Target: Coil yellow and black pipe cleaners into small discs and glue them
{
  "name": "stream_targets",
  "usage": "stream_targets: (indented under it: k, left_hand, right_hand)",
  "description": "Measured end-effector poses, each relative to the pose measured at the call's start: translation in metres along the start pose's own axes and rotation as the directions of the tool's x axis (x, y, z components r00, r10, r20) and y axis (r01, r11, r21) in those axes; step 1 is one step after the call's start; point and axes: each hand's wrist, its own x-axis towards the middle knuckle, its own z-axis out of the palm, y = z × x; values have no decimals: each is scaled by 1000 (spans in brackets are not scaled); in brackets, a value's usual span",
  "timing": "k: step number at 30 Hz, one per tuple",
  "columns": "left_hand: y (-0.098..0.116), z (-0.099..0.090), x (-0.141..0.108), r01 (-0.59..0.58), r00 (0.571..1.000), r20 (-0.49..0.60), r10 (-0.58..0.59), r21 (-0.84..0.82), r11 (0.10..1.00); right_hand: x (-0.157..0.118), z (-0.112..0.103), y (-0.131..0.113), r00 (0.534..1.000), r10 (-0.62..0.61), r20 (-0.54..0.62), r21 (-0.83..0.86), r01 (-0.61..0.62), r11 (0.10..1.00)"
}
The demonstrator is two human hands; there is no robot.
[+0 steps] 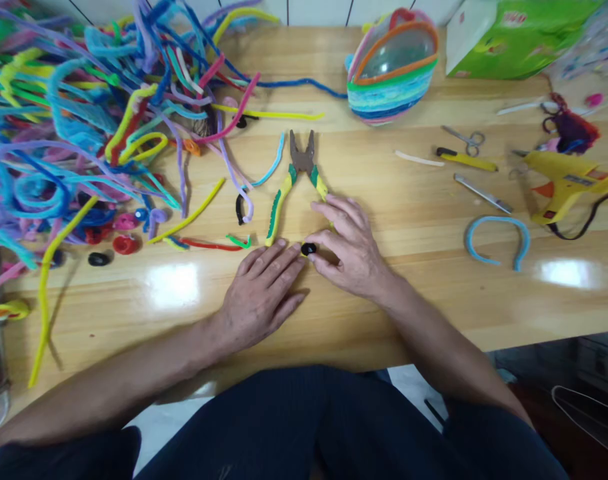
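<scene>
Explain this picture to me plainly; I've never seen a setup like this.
There is no machine here: a person works with bare hands, and a head-worn camera looks forward and down at them. The left hand lies palm down on the wooden table. The right hand's thumb and forefinger are at a small black piece; whether they pinch it or only touch it is unclear. Just beyond lie open pliers. Fuzzy colored stems are heaped at the left, a striped rounded object stands farther back, and a yellow glue gun lies at the right.
</scene>
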Motion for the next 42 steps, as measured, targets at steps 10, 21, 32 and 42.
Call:
stream_targets:
  k: [10, 21, 32, 42]
  left_hand:
    - [7, -23, 5, 282, 908, 105, -405, -869, 407]
    - [25, -31, 22, 449, 774, 477, -416, -877, -170]
    - [36, -42, 25, 406, 783, 406, -472, -908, -107]
    - [34, -57, 29, 359, 788, 351, -506, -929, -86]
  right_hand:
    - [-2, -14, -8, 967, -135, -217, -7, 137, 991]
    - [-7, -25, -40, 928, -283, -243, -46, 280, 959]
    - [-39, -93, -52, 991, 130, 32, 549, -126, 826]
    - [-175, -128, -13, 459, 860, -224, 797, -421, 432]
